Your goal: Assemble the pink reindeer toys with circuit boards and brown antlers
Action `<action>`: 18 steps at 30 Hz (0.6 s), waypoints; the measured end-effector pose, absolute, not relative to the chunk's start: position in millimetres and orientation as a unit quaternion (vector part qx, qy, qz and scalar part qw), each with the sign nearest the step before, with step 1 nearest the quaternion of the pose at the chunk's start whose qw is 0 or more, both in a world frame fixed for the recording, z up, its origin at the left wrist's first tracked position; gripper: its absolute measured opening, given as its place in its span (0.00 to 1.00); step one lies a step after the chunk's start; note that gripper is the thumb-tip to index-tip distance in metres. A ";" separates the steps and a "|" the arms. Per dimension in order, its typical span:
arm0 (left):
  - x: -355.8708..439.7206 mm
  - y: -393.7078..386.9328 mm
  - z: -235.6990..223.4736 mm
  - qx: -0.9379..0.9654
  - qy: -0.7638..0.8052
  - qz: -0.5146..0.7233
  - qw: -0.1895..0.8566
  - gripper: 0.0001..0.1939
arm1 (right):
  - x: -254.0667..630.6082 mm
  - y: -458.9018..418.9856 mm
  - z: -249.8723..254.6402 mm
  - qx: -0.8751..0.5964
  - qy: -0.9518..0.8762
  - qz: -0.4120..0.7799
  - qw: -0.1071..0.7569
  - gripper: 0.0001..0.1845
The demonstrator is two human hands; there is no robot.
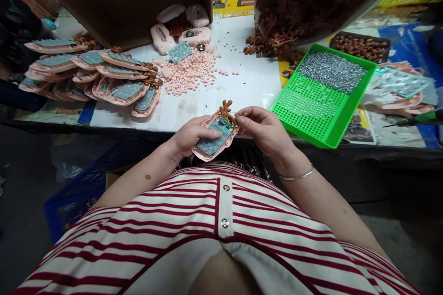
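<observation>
My left hand (pixel 193 136) is closed around a pink plastic shell half (pixel 204 151), its thumb lying over the grey-green circuit board (pixel 215 142) inside. Thin wires show at the board's upper end. A brown antler piece (pixel 226 106) sticks up from the top of the shell. At the shell's upper right edge, my right hand (pixel 265 129) pinches a small brown piece (pixel 244 114) that the fingers mostly hide. It matches the antler in colour.
Pink shells with boards (pixel 126 92) are stacked at left, beside small pink parts (pixel 188 73). A green basket (pixel 320 131) of metal screws (pixel 330 71) stands at right, near a screwdriver (pixel 415 120). Brown antlers (pixel 273 44) spill from a container behind. A cardboard box (pixel 131 4) stands at back left.
</observation>
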State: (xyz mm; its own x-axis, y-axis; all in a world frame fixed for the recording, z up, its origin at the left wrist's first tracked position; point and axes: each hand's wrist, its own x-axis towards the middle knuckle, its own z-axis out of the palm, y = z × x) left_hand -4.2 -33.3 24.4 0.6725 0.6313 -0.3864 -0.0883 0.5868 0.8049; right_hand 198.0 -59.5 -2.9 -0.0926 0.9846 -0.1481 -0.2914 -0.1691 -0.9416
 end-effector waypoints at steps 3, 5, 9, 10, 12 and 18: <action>-6.2 -35.2 24.2 0.398 0.342 0.217 0.823 0.19 | 194.1 -58.4 -5.1 -0.439 -0.409 0.613 0.514 0.24; -8.0 -34.8 24.3 0.397 0.341 0.219 0.823 0.19 | 192.2 -58.1 -8.3 -0.447 -0.417 0.609 0.505 0.24; -9.0 -32.3 24.7 0.387 0.350 0.230 0.821 0.18 | 192.0 -60.7 -15.4 -0.481 -0.472 0.501 0.544 0.26; -8.6 -32.3 24.5 0.383 0.350 0.234 0.822 0.18 | 192.7 -62.0 -16.2 -0.488 -0.518 0.429 0.557 0.25; -7.5 -33.8 23.3 0.373 0.346 0.237 0.828 0.18 | 194.4 -64.7 -16.7 -0.475 -0.646 0.259 0.539 0.20; -16.1 -29.5 25.3 0.355 0.349 0.271 0.823 0.23 | 195.9 -57.8 -22.1 -0.398 -0.787 0.026 0.471 0.28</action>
